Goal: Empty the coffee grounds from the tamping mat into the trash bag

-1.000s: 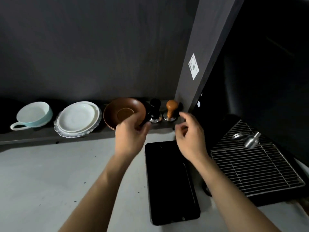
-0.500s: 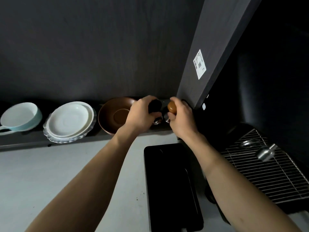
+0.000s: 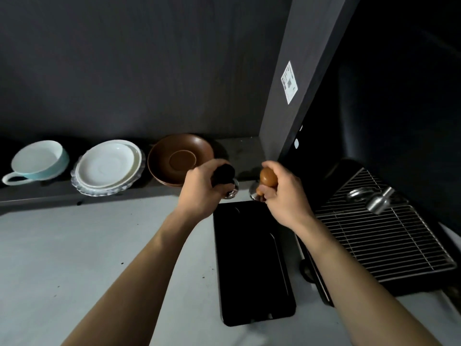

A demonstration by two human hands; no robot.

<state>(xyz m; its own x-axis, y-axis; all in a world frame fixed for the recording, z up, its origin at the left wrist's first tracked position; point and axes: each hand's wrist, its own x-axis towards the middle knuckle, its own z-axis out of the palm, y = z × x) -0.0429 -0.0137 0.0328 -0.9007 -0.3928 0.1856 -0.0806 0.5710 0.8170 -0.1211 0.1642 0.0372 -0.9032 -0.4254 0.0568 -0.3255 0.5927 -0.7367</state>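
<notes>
The black tamping mat [image 3: 252, 265] lies flat on the pale counter, its long side running away from me. My left hand [image 3: 203, 193] is closed around a black-handled tamper [image 3: 225, 174] held just above the mat's far left corner. My right hand [image 3: 282, 196] grips a wooden-handled tamper [image 3: 268, 177] with a steel base, above the mat's far right corner. Both tampers are off the dark ledge. No trash bag is in view.
On the dark ledge [image 3: 37, 193] at the back stand a pale blue cup [image 3: 37, 162], stacked white saucers [image 3: 109, 167] and a brown saucer [image 3: 178, 158]. A wire drip rack [image 3: 389, 236] with a steel portafilter [image 3: 374, 199] sits right of the mat. A dark wall panel [image 3: 289, 71] rises behind.
Both hands reached to the ledge, closed on the two tampers, then lifted them off it and drew them toward me, over the mat's far end.
</notes>
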